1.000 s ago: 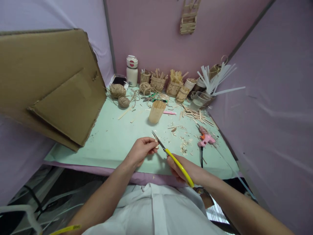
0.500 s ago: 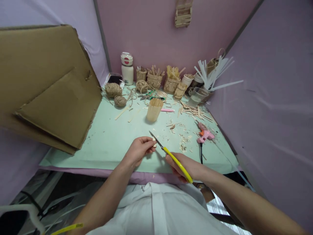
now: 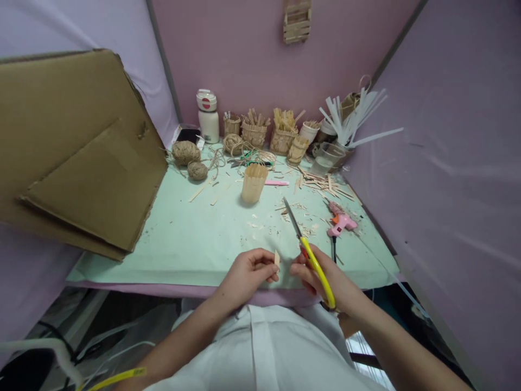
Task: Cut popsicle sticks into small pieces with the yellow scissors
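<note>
Near the front edge of the table, my left hand (image 3: 253, 272) pinches a small pale wooden piece (image 3: 277, 259) between thumb and fingers, its tip pointing up. To the right of it, my right hand (image 3: 321, 274) is wrapped round the yellow-handled scissors (image 3: 317, 267). The blades look closed and point up and to the left, apart from the wooden piece. A cup made of wooden sticks (image 3: 254, 184) stands upright on the table beyond my hands. Wood shavings (image 3: 307, 230) lie scattered beyond the scissors.
A large cardboard sheet (image 3: 81, 146) leans at the left. Twine balls (image 3: 186, 153), a white bottle (image 3: 209, 120) and stick holders (image 3: 254, 134) line the back. At the right lie a pink glue gun (image 3: 342, 221) with its cord and loose sticks (image 3: 325, 183).
My left hand has moved right and toward me with the wooden piece. The scissors have come away from the piece, shifted right, and their blades have closed.
</note>
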Available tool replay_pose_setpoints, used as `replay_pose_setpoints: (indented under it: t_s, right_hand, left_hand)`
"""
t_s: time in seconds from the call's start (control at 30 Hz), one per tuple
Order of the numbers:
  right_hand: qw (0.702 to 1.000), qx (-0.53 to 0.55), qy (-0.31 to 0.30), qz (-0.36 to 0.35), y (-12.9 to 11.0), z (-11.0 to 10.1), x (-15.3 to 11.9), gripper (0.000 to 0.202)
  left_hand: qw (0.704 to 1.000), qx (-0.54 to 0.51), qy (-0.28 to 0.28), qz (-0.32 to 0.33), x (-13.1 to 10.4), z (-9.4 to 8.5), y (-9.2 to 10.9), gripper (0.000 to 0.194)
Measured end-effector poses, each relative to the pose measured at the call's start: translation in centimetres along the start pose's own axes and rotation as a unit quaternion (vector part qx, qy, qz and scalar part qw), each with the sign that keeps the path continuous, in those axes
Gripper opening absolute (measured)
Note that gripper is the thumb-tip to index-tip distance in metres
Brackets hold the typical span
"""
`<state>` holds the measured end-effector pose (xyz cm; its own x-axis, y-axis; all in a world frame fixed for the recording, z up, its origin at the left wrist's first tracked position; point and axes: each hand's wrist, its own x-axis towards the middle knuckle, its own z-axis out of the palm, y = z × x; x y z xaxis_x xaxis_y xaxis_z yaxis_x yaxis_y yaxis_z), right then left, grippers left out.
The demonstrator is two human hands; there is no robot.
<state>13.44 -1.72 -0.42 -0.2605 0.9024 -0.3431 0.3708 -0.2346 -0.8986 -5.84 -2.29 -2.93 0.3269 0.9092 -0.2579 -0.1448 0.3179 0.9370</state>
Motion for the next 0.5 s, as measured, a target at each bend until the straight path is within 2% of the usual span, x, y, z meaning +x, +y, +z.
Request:
replay_pose_setpoints:
  t_s: [0.13,0.27,0.33,0.4,0.47,0.5]
  right_hand:
    - [0.995,0.075,0.059,-0.028,0.6,1.3,0.9,0.046]
    - [0.989,0.104,0.09,-0.046,0.8,1.5,1.5,0.044]
    - [0.989,0.085,0.11,-0.05,0.9,0.4,2.2,0.042]
    - [0.988,0.039,0.137,-0.056,1.0,-1.3,3.3,0.04]
    - [0.979,-0.05,0.193,-0.048,1.1,-3.5,4.8,0.036]
    - [0.965,-0.101,0.237,-0.046,1.1,-4.5,5.5,0.033]
  left_hand:
    - [1.0,0.014,-0.003,0.026,0.6,1.6,-0.8,0.033]
    - [0.997,0.053,0.001,0.053,1.1,2.1,-1.1,0.03]
    - [0.993,0.096,0.008,0.072,1.6,1.3,-0.4,0.024]
    - [0.973,0.198,0.035,0.109,2.6,-0.3,1.1,0.016]
    - [0.929,0.319,0.092,0.161,4.1,-2.4,3.1,0.012]
    - [0.904,0.368,0.121,0.181,4.9,-3.5,4.1,0.013]
